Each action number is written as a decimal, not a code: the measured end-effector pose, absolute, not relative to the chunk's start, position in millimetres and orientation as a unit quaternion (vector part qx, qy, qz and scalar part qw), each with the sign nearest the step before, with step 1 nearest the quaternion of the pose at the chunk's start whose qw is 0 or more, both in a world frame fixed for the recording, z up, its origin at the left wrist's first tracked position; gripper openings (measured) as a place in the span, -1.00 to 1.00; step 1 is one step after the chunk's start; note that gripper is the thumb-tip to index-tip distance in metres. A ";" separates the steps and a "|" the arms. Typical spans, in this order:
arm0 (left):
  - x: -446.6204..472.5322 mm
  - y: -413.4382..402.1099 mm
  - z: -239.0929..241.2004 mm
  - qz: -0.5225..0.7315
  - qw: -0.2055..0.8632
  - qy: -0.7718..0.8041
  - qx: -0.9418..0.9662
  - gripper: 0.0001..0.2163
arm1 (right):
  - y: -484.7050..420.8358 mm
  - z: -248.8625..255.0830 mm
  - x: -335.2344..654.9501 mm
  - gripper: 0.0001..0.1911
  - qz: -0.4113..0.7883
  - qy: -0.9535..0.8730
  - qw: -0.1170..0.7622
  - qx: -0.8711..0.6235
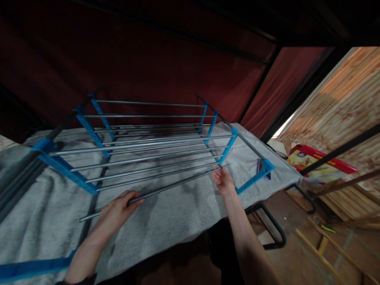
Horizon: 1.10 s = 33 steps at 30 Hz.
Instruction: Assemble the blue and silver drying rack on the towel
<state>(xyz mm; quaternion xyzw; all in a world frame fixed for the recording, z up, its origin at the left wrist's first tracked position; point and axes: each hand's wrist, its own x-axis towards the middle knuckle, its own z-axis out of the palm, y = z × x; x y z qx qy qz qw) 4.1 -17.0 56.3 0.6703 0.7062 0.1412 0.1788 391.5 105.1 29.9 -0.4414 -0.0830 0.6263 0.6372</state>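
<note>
A loose grey metal rod (175, 185) lies slanted across the front of a rack of several parallel metal rods (142, 148) fixed in blue plastic side pieces (68, 169). My left hand (117, 211) is wrapped round the rod near its left end. My right hand (223, 180) pinches the rod's right end beside the blue side piece (252, 180) on the right. The rack rests on a grey-white towel (166, 221) spread over a bed.
Dark metal bunk-bed frame tubes (18, 174) run along the left. A dark red curtain (148, 59) hangs behind. At right are a red and yellow box (314, 158), wooden slats (341, 198) on the floor and a black metal frame leg (276, 229).
</note>
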 end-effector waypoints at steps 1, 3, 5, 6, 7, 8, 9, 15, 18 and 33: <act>3.7 -16.3 55.8 0.151 0.179 0.701 0.674 -0.60 | 105.5 29.7 391.6 -0.69 0.628 -0.084 0.637 -0.439; 3.2 -14.9 54.4 0.158 0.181 0.698 0.675 -0.59 | 106.3 28.5 391.9 -0.71 0.632 -0.092 0.633 -0.437; 3.2 -13.4 52.9 0.158 0.182 0.698 0.675 -0.59 | 106.7 26.6 392.3 -0.75 0.633 -0.104 0.630 -0.437; 3.4 -12.7 52.3 0.158 0.181 0.699 0.674 -0.59 | 106.9 25.6 392.4 -0.77 0.632 -0.111 0.631 -0.437; 3.7 -11.9 51.8 0.158 0.179 0.701 0.672 -0.59 | 107.0 24.7 392.4 -0.79 0.629 -0.116 0.633 -0.436; 4.1 -11.3 51.3 0.158 0.177 0.703 0.670 -0.59 | 107.0 23.9 392.4 -0.80 0.626 -0.120 0.636 -0.435; 4.4 -10.7 50.9 0.158 0.175 0.704 0.670 -0.59 | 107.1 23.4 392.3 -0.81 0.623 -0.121 0.639 -0.434; 4.8 -9.4 47.8 0.171 0.169 0.695 0.677 -0.60 | 106.0 23.6 391.1 -0.78 0.615 -0.117 0.655 -0.423; 2.9 -7.6 41.5 0.183 0.176 0.688 0.680 -0.61 | 104.2 24.2 387.8 -0.86 0.608 -0.130 0.666 -0.412; 7.6 5.4 36.5 0.177 0.178 0.695 0.673 -0.62 | 100.0 21.5 360.2 -0.75 0.632 -0.149 0.632 -0.423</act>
